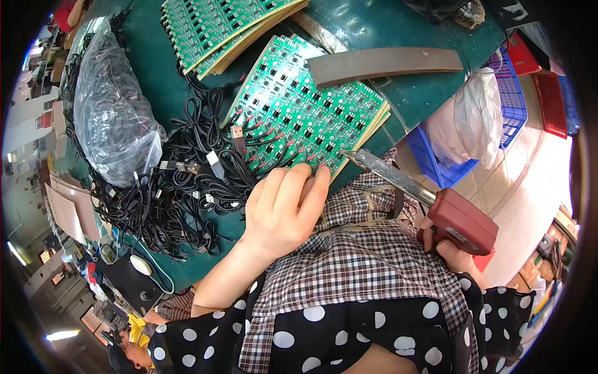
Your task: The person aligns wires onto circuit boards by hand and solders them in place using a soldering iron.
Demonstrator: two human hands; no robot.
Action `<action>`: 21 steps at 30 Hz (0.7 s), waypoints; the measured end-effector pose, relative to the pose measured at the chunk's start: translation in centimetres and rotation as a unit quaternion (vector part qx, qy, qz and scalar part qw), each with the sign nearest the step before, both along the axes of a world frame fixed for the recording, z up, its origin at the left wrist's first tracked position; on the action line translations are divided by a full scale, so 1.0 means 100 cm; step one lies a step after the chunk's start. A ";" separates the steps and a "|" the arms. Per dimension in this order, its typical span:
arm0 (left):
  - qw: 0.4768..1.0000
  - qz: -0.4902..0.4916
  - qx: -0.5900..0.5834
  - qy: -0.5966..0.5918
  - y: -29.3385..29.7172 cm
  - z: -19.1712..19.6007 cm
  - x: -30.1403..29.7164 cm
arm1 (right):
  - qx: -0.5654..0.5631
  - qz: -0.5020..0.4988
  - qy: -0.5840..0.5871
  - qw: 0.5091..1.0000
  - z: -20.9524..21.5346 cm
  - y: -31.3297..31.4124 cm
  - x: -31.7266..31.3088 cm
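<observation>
My right hand [450, 248] grips the dark red handle of a soldering gun [464, 221]. Its long metal barrel points up and left, and the tip is at the near right edge of a green circuit board panel [305, 103]. This panel tops a stack and carries rows of small parts. Several thin red wire ends lie along its left and near edges. My left hand [280, 202] is bent and closed at the panel's near edge, beside these wires; whatever its fingertips pinch is hidden. Black USB cables [215, 165] run up to the panel and under this hand.
A curved brown strip [386, 65] lies across the panel. Another stack of green panels [218, 28] is at the far side of the green table [156, 37]. At left sits a clear plastic bag [112, 112]. Blue baskets [433, 159] and a pale bag [467, 112] stand at right.
</observation>
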State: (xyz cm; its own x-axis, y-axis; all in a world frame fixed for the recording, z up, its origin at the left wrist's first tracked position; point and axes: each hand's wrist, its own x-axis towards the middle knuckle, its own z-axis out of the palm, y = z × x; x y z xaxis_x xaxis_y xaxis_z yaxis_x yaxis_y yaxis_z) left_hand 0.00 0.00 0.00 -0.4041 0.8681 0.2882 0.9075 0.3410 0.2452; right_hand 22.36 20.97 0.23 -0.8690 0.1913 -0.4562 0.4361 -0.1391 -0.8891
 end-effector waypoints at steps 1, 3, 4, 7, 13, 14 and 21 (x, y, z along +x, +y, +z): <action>1.000 0.002 0.010 0.004 0.000 -0.001 0.000 | -0.073 -0.049 0.016 0.996 0.002 -0.003 -0.004; 1.000 0.001 0.020 0.007 0.001 0.002 -0.002 | -0.144 -0.099 0.031 0.984 0.006 -0.008 -0.007; 0.999 -0.024 0.015 0.029 0.004 0.008 -0.005 | -0.150 -0.127 0.014 0.980 0.008 -0.011 -0.006; 0.996 -0.066 0.001 0.056 0.008 0.013 -0.007 | -0.117 -0.147 0.015 0.982 0.010 -0.018 -0.007; 0.991 -0.014 0.073 -0.112 0.009 0.005 -0.009 | -0.087 -0.135 0.050 0.986 0.007 -0.019 -0.005; 0.992 -0.014 0.076 -0.102 0.009 0.004 -0.007 | -0.091 -0.137 0.051 0.985 0.006 -0.019 -0.003; 0.997 -0.038 0.066 0.010 0.010 -0.003 0.004 | -0.098 -0.154 0.034 0.983 0.004 -0.019 0.004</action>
State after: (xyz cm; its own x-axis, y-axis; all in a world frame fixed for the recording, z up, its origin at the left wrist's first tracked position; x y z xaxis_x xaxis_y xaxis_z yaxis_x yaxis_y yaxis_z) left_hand 0.43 0.95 -0.27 -0.3317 0.8502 0.4087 0.9347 0.2374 0.2646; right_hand 22.77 19.09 0.67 -0.8140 0.3634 -0.4531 0.2867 -0.4270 -0.8576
